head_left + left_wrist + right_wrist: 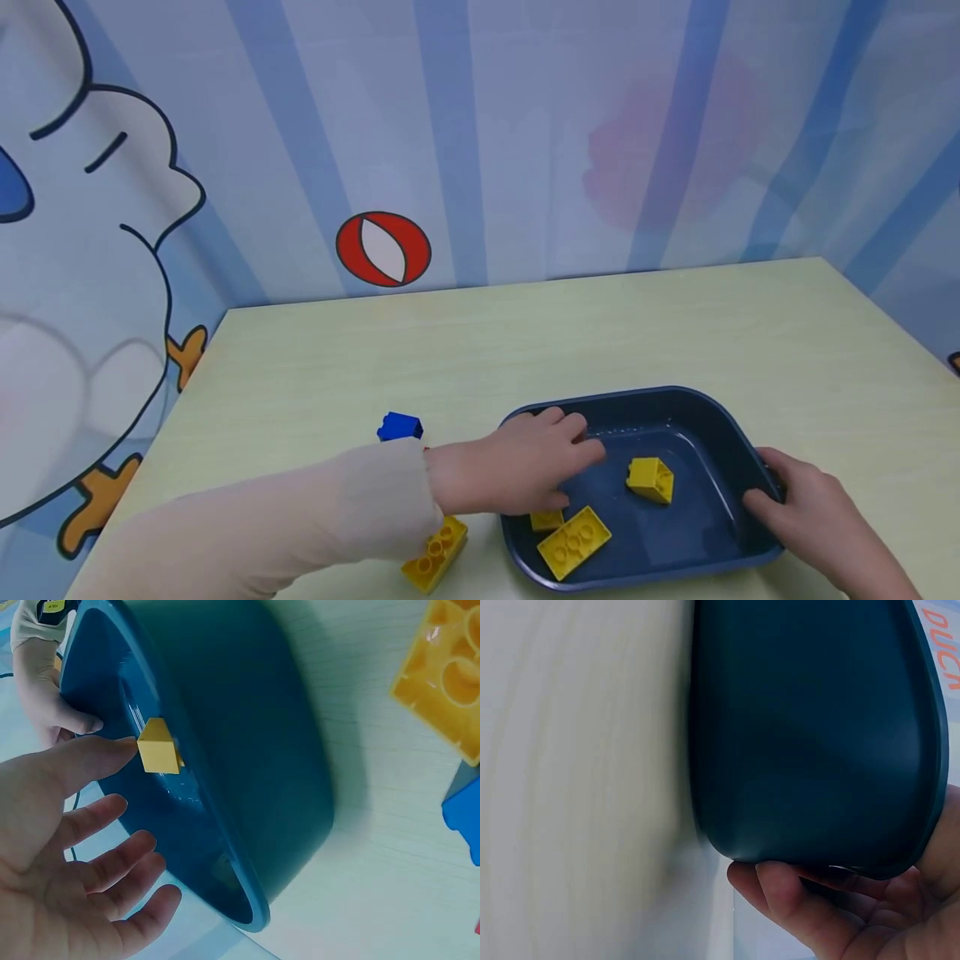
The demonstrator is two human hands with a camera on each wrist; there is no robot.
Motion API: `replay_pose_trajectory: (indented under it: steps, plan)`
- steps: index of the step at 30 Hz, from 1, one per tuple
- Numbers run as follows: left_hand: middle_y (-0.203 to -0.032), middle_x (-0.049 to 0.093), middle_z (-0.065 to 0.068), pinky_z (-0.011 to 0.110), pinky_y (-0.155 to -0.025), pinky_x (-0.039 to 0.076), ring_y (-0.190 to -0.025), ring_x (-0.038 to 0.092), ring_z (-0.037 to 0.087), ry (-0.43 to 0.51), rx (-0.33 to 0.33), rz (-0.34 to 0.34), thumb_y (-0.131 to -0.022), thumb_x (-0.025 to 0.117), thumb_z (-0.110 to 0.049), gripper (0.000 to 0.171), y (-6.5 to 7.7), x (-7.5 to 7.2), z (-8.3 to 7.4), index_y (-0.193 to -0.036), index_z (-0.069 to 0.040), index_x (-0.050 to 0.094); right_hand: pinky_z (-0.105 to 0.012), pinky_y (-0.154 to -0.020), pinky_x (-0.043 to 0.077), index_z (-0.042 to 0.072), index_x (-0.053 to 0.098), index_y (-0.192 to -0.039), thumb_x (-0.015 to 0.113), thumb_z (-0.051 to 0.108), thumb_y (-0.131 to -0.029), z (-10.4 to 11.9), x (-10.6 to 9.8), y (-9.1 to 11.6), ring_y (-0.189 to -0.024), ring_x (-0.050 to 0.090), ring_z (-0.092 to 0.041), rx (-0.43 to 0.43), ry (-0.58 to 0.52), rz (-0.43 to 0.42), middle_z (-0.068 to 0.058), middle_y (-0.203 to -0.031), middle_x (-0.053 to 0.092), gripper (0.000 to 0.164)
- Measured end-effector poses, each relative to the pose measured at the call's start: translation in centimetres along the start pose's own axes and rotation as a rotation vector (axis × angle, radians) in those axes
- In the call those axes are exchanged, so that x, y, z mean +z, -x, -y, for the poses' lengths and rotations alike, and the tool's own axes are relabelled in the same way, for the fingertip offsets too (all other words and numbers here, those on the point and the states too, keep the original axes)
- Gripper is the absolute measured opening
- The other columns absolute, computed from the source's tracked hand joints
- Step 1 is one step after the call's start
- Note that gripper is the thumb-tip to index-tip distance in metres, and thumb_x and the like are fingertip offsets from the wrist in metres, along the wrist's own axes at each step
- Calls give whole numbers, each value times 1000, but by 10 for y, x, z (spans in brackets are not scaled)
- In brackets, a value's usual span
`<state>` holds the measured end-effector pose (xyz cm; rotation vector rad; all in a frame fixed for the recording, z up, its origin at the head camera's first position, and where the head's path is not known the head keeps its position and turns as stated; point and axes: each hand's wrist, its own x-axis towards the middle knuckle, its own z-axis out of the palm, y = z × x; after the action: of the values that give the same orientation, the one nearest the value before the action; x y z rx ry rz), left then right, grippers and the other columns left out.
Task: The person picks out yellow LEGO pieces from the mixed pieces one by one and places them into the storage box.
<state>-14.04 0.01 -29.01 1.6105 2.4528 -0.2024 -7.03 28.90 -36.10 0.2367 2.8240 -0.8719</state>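
Note:
My left hand (517,467) is over the left side of a dark blue tray (720,408), its fingers spread and relaxed. Beside the left thumb tip, in the left wrist view, is a yellow brick (159,750); I cannot tell whether they touch. Inside the tray are a yellow brick with a sloped side (651,480), a longer yellow brick (573,543) and a yellow brick (547,521) partly hidden by the left hand. My right hand (817,508) grips the tray's right rim, thumb inside and fingers outside beneath it.
Left of the tray on the pale table (315,358) lie a blue brick (400,426) and a yellow brick (437,554), partly covered by the left sleeve (337,508). A bit of red shows by the left wrist. A printed curtain (510,167) stands behind the table.

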Motion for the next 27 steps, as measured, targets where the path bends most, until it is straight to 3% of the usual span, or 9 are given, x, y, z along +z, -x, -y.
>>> replay_pose_trajectory:
  steps: [11,27]
  plan:
    - [-108,53,-3,16,-72,41,-91,45,10,54,-28,-9,-84,69,-34,45,17,7,8,-124,-22,54,-44,-71,52,-17,45,-121,56,8,-82,-1,0,0,-81,63,-24,-13,12,-11,-24,-97,64,47]
    - [-109,51,-2,18,-75,45,-96,46,10,186,-141,7,-81,73,-30,50,36,10,13,-126,-21,54,-44,-71,52,-17,45,-121,56,9,-83,-2,0,-1,-82,63,-25,-4,7,1,-25,-100,63,47]
